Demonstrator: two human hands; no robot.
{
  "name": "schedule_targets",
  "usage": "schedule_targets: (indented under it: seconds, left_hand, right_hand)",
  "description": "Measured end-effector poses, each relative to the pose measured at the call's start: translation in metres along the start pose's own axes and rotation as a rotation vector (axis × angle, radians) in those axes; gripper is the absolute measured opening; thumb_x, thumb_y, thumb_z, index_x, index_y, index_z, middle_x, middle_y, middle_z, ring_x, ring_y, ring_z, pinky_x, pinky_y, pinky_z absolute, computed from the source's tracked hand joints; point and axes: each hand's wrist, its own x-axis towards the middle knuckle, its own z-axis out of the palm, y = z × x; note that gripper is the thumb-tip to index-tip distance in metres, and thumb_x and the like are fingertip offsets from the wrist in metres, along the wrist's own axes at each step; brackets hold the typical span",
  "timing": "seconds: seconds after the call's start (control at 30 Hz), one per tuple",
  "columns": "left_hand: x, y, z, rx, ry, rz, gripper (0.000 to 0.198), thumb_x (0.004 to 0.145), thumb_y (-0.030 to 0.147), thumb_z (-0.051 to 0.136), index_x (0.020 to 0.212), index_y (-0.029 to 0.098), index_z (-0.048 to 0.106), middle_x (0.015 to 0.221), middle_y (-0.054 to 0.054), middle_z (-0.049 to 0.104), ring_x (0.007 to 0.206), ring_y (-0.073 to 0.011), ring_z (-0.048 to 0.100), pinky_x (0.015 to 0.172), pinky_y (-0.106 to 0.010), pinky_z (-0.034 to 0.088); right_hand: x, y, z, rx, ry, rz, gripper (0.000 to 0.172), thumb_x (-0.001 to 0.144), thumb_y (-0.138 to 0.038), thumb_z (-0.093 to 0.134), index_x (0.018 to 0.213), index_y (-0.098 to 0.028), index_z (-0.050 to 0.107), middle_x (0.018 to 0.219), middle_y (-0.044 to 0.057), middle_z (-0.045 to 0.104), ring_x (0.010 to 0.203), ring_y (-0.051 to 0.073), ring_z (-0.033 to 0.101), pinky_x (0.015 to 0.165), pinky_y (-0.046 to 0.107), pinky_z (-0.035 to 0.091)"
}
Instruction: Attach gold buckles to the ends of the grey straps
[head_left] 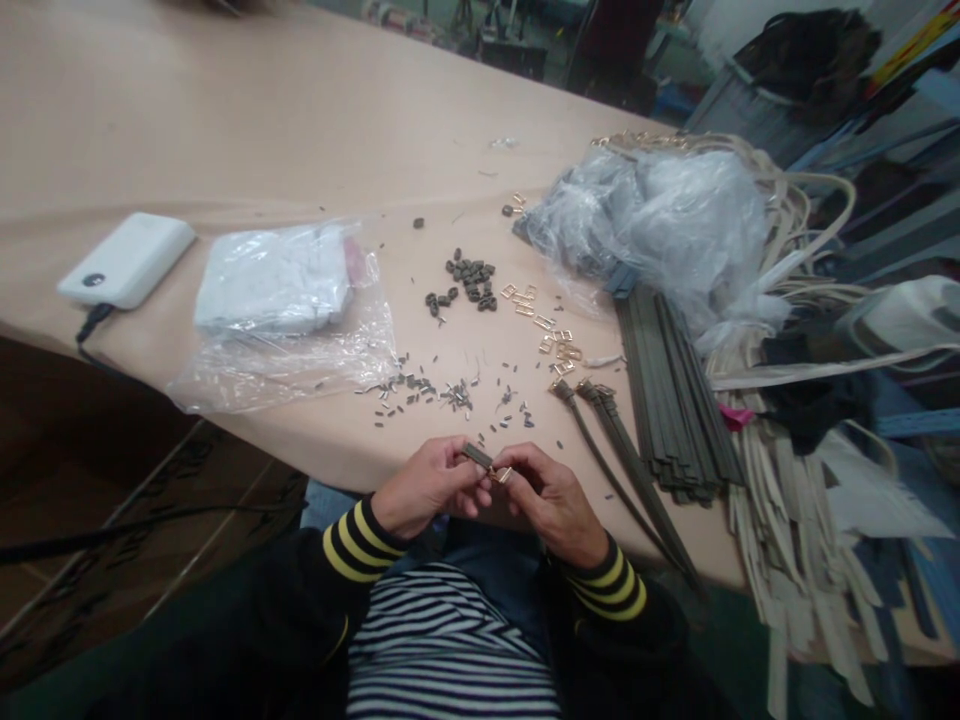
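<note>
Left hand (pixel 427 487) and right hand (pixel 551 490) held together just over the bench edge (pixel 300 435), fingers (pixel 526 465) pinched closed on a flat olive strap (pixel 477 456) and small gold metal buckle (pixel 501 475). Ahead on the smooth tan top: scattered gold buckles (pixel 541 325), tiny dark metal clips (pixel 420 388). Two narrow straps (pixel 607 450) lie near the right hand, beside stacked stiff olive strips (pixel 675 390).

No legible text or labels

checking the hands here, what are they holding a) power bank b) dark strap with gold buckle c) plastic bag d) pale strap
B: the left hand holds the dark strap end and the right hand pinches the small gold buckle on it.
</note>
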Motion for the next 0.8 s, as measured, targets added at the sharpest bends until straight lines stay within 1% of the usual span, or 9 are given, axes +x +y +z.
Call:
schedule_targets:
  seconds: [0.1,0.23,0.4,0.53,0.6,0.8]
  left_hand:
    - [-0.0025,-0.0011,-0.0003,0.112,0.033,0.131,0.019,0.065,0.027,0.062,0.075,0.012,0.053,0.061,0.003,0.052,0.05,-0.0047,0.049,0.04,-0.013,0.042]
    - [-0.0017,-0.0038,-0.0012,0.142,0.062,0.164,0.018,0.071,0.029,0.056,0.072,0.012,0.051,0.056,0.005,0.049,0.043,-0.0028,0.044,0.04,-0.014,0.039]
    - [-0.0019,-0.0009,0.0013,0.103,0.168,0.207,0.013,0.071,0.026,0.053,0.071,0.014,0.047,0.058,0.003,0.055,0.054,-0.0073,0.052,0.046,-0.015,0.042]
    - [-0.0044,0.0031,0.0024,0.225,0.159,0.235,0.013,0.072,0.026,0.053,0.07,0.014,0.047,0.057,0.003,0.056,0.049,-0.0061,0.051,0.049,-0.018,0.042]
    - [-0.0046,0.0028,0.0029,0.287,0.159,0.256,0.014,0.072,0.025,0.054,0.069,0.014,0.047,0.058,0.003,0.055,0.05,-0.0062,0.05,0.05,-0.018,0.041]
    - [0.001,-0.0044,0.0011,0.31,0.124,0.293,0.016,0.069,0.025,0.057,0.068,0.015,0.045,0.058,0.004,0.052,0.053,-0.0081,0.051,0.051,-0.02,0.041]
  right_hand:
    - [0.0006,0.0008,0.0,-0.019,0.014,-0.001,0.008,0.079,-0.024,0.046,0.081,-0.018,0.051,0.064,-0.003,0.05,0.047,0.006,0.046,0.046,0.019,0.038]
    - [0.0012,0.0,0.0024,0.003,-0.003,0.011,0.007,0.079,-0.023,0.046,0.08,-0.018,0.051,0.067,-0.002,0.051,0.047,0.006,0.049,0.046,0.019,0.04]
    - [0.0017,-0.0002,0.0044,0.034,0.01,0.044,0.007,0.079,-0.024,0.047,0.078,-0.018,0.05,0.067,-0.002,0.052,0.052,0.008,0.054,0.053,0.022,0.043]
    - [0.0027,-0.0007,0.004,0.054,-0.01,0.086,0.008,0.079,-0.025,0.047,0.077,-0.018,0.049,0.064,-0.002,0.052,0.054,0.009,0.054,0.054,0.022,0.043]
    - [0.0035,-0.0017,0.0044,0.065,-0.024,0.104,0.008,0.078,-0.025,0.047,0.076,-0.018,0.048,0.065,-0.002,0.052,0.055,0.009,0.054,0.053,0.022,0.043]
    - [0.0052,-0.0048,0.0071,0.008,-0.058,0.116,0.005,0.08,-0.022,0.043,0.079,-0.018,0.047,0.066,0.0,0.057,0.059,0.01,0.054,0.058,0.023,0.042]
